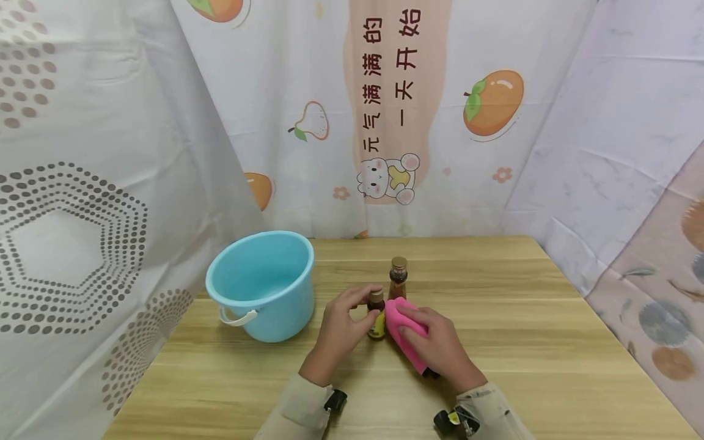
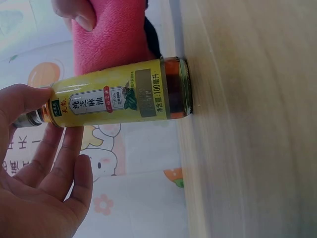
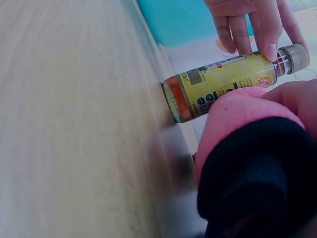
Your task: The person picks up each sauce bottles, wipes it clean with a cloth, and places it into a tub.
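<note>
A small sesame oil bottle [image 2: 111, 96] with a yellow label and dark cap stands upright on the table. My left hand [image 1: 342, 327] holds it near the neck, thumb on one side and fingers on the other. In my right hand [image 1: 438, 345] is a bunched pink cloth [image 1: 403, 333], gripped beside the bottle. The right wrist view shows a black part [image 3: 252, 168] at the cloth's near end. There the cloth overlaps part of the bottle; whether they touch I cannot tell. Just behind the hands stands a second brown bottle [image 1: 398, 284] with a gold cap, its lower part hidden.
To the left of my hands, a light blue bucket [image 1: 283, 311] stands on the wooden table [image 1: 528, 342], its white handle [image 1: 238, 318] hanging down in front. Printed curtains [image 1: 308, 171] surround the table at the back and sides.
</note>
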Available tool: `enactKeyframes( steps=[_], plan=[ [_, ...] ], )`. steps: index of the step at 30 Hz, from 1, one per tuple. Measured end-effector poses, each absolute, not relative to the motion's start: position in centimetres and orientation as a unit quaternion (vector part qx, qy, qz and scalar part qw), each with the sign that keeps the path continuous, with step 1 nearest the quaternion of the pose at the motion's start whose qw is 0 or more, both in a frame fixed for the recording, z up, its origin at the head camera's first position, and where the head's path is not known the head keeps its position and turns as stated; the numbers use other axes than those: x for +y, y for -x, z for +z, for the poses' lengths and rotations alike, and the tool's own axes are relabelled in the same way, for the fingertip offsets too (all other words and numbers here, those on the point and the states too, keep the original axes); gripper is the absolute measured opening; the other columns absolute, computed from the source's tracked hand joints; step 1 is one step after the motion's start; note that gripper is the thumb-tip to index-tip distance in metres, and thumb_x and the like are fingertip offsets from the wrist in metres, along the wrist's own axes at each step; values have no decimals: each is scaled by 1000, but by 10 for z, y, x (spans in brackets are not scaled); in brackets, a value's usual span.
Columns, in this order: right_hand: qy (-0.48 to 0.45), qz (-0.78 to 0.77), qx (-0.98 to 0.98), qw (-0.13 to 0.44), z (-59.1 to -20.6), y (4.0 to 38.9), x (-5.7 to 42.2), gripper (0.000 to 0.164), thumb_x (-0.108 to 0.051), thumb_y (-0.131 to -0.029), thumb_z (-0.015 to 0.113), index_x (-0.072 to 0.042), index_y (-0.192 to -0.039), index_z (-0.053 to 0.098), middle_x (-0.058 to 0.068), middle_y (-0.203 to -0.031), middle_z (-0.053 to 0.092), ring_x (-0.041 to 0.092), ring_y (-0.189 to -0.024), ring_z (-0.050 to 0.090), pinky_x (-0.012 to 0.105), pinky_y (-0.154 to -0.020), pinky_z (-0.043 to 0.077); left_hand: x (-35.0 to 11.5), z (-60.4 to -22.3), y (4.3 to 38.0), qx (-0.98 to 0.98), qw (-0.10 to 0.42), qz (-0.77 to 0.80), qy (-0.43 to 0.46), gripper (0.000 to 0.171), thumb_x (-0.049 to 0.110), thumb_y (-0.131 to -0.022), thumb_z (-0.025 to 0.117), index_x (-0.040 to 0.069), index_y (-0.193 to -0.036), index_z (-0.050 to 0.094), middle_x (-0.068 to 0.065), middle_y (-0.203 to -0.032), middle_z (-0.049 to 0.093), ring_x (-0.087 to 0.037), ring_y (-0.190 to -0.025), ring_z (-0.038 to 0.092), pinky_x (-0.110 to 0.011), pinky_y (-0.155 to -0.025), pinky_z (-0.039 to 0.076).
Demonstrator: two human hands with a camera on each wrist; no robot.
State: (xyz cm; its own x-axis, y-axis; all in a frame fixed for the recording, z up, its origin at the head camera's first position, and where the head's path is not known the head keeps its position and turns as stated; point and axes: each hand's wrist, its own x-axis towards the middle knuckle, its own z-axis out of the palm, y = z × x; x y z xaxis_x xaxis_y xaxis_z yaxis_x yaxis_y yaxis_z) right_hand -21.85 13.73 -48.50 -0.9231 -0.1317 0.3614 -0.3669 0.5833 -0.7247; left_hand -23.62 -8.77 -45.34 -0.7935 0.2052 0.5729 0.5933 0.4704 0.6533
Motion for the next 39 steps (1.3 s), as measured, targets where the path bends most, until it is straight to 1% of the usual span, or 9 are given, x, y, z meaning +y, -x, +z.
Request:
enactKeyframes(
  steps=[4, 10, 13, 17, 19, 21, 28, 34, 39],
  plan=[
    [-140, 423, -886, 127, -483, 222, 137, 38, -24, -91, 80, -21, -129, 75, 0, -116, 75, 13, -95, 67, 30, -78, 58, -89, -452, 241, -830, 217, -452, 243, 45, 15, -90, 82, 29, -131, 71, 10, -127, 70, -9, -104, 72, -47, -86, 61],
    [-128, 421, -893, 97, -481, 225, 136, 38, -26, -91, 80, -24, -129, 75, 0, -117, 75, 12, -95, 66, 30, -79, 57, -91, -449, 243, -831, 208, -455, 243, 45, 15, -91, 82, 30, -131, 70, 11, -127, 70, -8, -106, 71, -48, -88, 60],
    [-123, 414, -897, 91, -481, 226, 135, 37, -27, -91, 79, -23, -128, 75, 1, -119, 75, 13, -100, 67, 33, -83, 57, -92, -448, 243, -831, 215, -450, 245, 45, 14, -90, 82, 30, -131, 70, 9, -126, 70, -10, -105, 72, -45, -87, 61],
    [-120, 409, -900, 87, -482, 227, 134, 37, -28, -91, 79, -21, -128, 76, 3, -118, 75, 14, -100, 68, 33, -82, 57, -94, -449, 244, -831, 217, -448, 247, 46, 14, -90, 82, 29, -132, 70, 9, -127, 70, -11, -105, 72, -40, -86, 60],
    [-117, 413, -899, 83, -482, 228, 133, 37, -28, -91, 79, -20, -127, 76, 4, -116, 75, 13, -95, 67, 32, -79, 57, -94, -450, 244, -830, 214, -451, 247, 47, 14, -90, 82, 31, -132, 70, 9, -128, 70, -11, -105, 71, -41, -87, 60],
    [-112, 416, -899, 78, -483, 228, 133, 37, -28, -91, 79, -21, -127, 76, 4, -116, 75, 13, -95, 66, 32, -79, 57, -93, -451, 244, -828, 212, -457, 245, 48, 13, -90, 82, 31, -132, 70, 9, -128, 70, -11, -105, 71, -43, -87, 60],
    [-94, 423, -900, 54, -489, 223, 135, 36, -29, -92, 79, -23, -127, 76, 1, -119, 75, 13, -101, 67, 35, -85, 57, -93, -458, 240, -828, 198, -466, 243, 47, 14, -89, 83, 32, -131, 70, 9, -125, 70, -9, -105, 71, -42, -87, 59],
    [-108, 421, -898, 69, -490, 223, 135, 36, -26, -90, 80, -23, -126, 76, 1, -114, 75, 11, -98, 67, 33, -82, 57, -93, -461, 239, -829, 206, -457, 247, 48, 17, -91, 82, 36, -133, 68, 9, -121, 70, -10, -105, 70, -47, -87, 59],
    [-114, 419, -898, 73, -491, 224, 135, 38, -25, -90, 81, -22, -127, 76, 3, -115, 76, 15, -101, 69, 37, -85, 58, -93, -460, 240, -829, 209, -454, 251, 47, 17, -91, 81, 33, -133, 69, 9, -122, 70, -10, -106, 69, -47, -87, 59]
  ],
)
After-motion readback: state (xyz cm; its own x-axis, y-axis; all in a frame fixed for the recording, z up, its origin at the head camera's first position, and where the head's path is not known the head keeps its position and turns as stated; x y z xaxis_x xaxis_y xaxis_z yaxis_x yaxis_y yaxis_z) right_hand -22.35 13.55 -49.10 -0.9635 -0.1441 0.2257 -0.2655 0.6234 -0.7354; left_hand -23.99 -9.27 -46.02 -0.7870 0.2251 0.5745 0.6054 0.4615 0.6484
